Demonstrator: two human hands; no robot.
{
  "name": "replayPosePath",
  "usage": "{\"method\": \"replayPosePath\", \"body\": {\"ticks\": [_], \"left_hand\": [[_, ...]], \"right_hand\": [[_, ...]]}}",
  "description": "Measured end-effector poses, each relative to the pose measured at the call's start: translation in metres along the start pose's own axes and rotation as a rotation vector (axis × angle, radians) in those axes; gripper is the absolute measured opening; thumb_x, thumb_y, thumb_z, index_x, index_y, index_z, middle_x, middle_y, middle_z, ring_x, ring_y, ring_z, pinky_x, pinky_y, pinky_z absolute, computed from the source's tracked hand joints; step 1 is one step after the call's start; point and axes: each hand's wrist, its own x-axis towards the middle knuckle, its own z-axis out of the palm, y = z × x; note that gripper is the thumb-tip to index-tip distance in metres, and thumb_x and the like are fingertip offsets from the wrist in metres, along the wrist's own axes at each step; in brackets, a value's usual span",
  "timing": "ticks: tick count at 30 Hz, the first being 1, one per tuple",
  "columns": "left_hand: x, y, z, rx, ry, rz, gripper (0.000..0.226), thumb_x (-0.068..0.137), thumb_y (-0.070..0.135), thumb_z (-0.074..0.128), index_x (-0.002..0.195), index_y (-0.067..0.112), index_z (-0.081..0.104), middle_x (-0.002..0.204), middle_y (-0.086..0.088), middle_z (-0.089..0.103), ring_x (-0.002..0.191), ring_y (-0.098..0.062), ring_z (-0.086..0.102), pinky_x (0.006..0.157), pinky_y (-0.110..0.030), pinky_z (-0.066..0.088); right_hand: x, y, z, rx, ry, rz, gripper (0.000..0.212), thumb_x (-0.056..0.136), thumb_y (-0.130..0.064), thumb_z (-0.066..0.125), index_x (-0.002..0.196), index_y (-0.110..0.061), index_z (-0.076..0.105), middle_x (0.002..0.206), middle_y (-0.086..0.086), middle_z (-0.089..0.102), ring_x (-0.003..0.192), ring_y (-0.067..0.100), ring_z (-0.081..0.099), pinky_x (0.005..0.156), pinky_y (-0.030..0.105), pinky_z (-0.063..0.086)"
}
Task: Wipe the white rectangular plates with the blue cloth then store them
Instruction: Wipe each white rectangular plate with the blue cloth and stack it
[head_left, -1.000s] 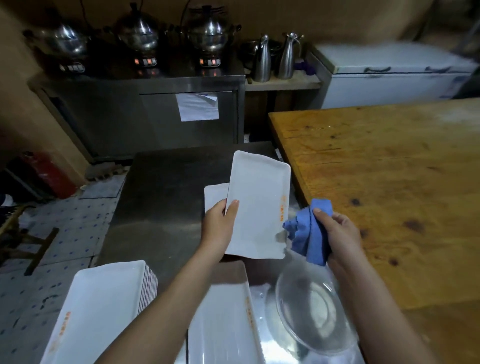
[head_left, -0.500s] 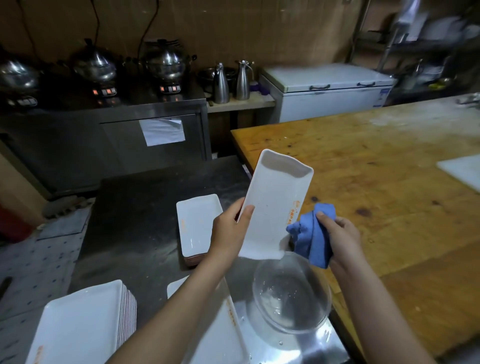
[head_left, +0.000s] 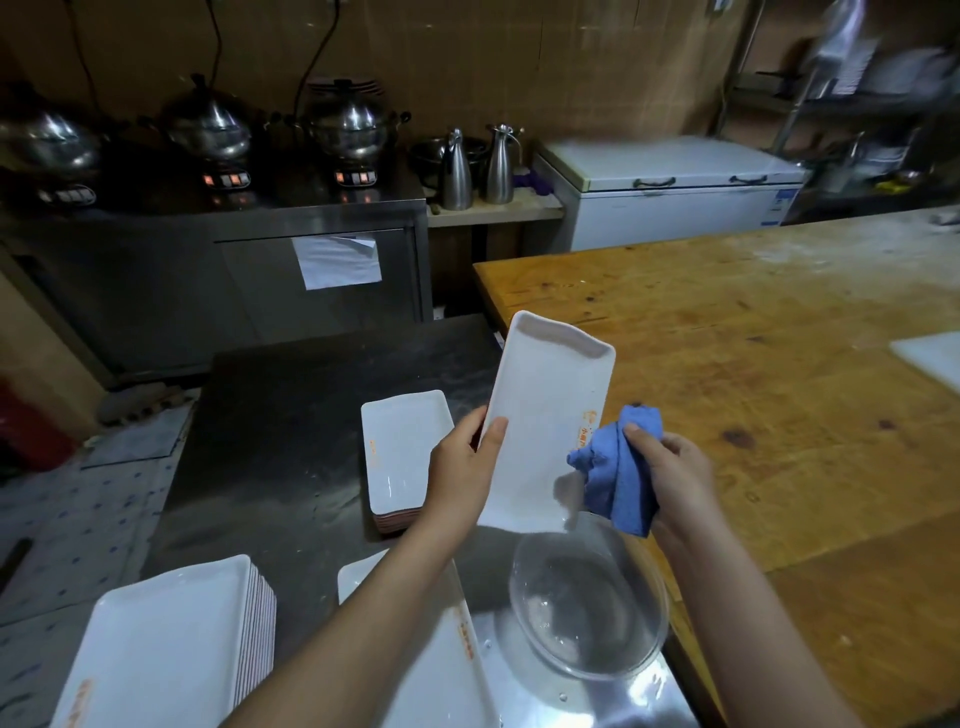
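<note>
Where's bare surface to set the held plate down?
Free: steel counter left of and behind the small plate stack; most of the wooden table. Crowded: near edge, with the tall stack and glass bowl.

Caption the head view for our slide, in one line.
Left hand holds a white rectangular plate; right hand grips blue cloth at its edge.
</note>
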Motion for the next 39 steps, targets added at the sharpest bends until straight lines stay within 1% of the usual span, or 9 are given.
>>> {"method": "replayPosePath", "body": {"ticks": [5,10,14,19,23,26,29,33,39], "left_hand": [[0.003,-0.011,-0.005,-0.374,-0.028,-0.399,0.02,0.1,0.031,0.039,0.107,0.018,0.053,0.103,-0.005,0.063,0.092,-0.026,0.062,0.076,-0.035,0.051],[-0.005,-0.028,-0.022,-0.464,0.014,-0.538,0.025,0.101,0.03,0.037,0.121,0.019,0.046,0.097,0.0,0.061,0.08,-0.019,0.061,0.063,-0.028,0.05],[-0.017,-0.043,-0.037,-0.566,0.052,-0.619,0.028,0.1,0.029,0.039,0.121,0.014,0.05,0.098,-0.003,0.062,0.085,-0.022,0.061,0.077,-0.036,0.051],[-0.023,-0.044,-0.054,-0.689,0.161,-0.631,0.027,0.1,0.033,0.038,0.12,0.017,0.049,0.111,-0.012,0.064,0.082,-0.025,0.064,0.069,-0.034,0.053],[-0.026,-0.045,-0.068,-0.725,0.24,-0.624,0.027,0.1,0.031,0.038,0.121,0.018,0.049,0.112,-0.012,0.065,0.083,-0.027,0.065,0.07,-0.038,0.055],[-0.027,-0.042,-0.076,-0.702,0.281,-0.6,0.031,0.1,0.034,0.037,0.122,0.016,0.052,0.104,-0.01,0.067,0.081,-0.025,0.065,0.063,-0.033,0.054],[-0.028,-0.036,-0.076,-0.642,0.29,-0.55,0.035,0.1,0.038,0.035,0.118,0.016,0.056,0.103,-0.007,0.066,0.085,-0.02,0.064,0.068,-0.028,0.054],[-0.028,-0.022,-0.072,-0.577,0.297,-0.506,0.043,0.099,0.043,0.031,0.122,0.018,0.058,0.108,-0.006,0.066,0.097,-0.02,0.064,0.081,-0.028,0.053],[-0.026,-0.018,-0.075,-0.503,0.302,-0.462,0.035,0.1,0.035,0.037,0.122,0.018,0.058,0.114,-0.005,0.066,0.097,-0.022,0.065,0.086,-0.035,0.052]], "right_hand": [[-0.001,-0.007,0.012,-0.081,-0.161,0.02,0.024,0.091,-0.023,0.061,0.104,-0.003,0.058,0.093,0.016,0.068,0.076,0.024,0.066,0.062,0.033,0.054],[-0.011,-0.018,0.044,-0.06,-0.472,0.081,0.017,0.094,-0.019,0.055,0.098,-0.004,0.06,0.075,0.01,0.072,0.067,0.021,0.069,0.062,0.03,0.054],[-0.026,-0.006,0.083,-0.191,-0.663,0.145,0.011,0.091,-0.02,0.06,0.089,-0.009,0.062,0.084,0.01,0.07,0.076,0.02,0.066,0.073,0.033,0.052],[-0.03,0.037,0.115,-0.907,-0.499,-0.422,0.03,0.086,-0.024,0.065,0.112,-0.012,0.058,0.112,0.006,0.061,0.094,0.016,0.056,0.08,0.026,0.042],[-0.036,0.05,0.116,-1.218,-0.562,-0.87,0.059,0.096,-0.034,0.048,0.148,-0.019,0.025,0.152,0.006,0.027,0.138,0.021,0.028,0.111,0.027,0.024],[-0.044,0.058,0.121,-1.367,-0.803,-0.943,0.073,0.089,-0.058,0.006,0.151,-0.021,0.013,0.16,0.003,0.002,0.147,0.018,-0.002,0.116,0.032,-0.003],[-0.055,0.063,0.128,-1.403,-0.909,-0.967,0.085,0.079,-0.064,-0.019,0.152,-0.023,-0.001,0.159,-0.003,-0.013,0.145,0.012,-0.017,0.113,0.031,-0.013],[-0.047,0.053,0.152,-1.419,-0.831,-1.097,0.084,0.079,-0.055,-0.029,0.151,-0.02,-0.006,0.159,-0.002,-0.013,0.144,0.013,-0.018,0.114,0.037,-0.013],[-0.005,0.029,0.176,-1.568,-0.508,-1.075,0.066,0.089,-0.046,-0.012,0.151,-0.024,-0.004,0.159,-0.001,-0.011,0.145,0.019,-0.016,0.115,0.042,-0.011]]}}
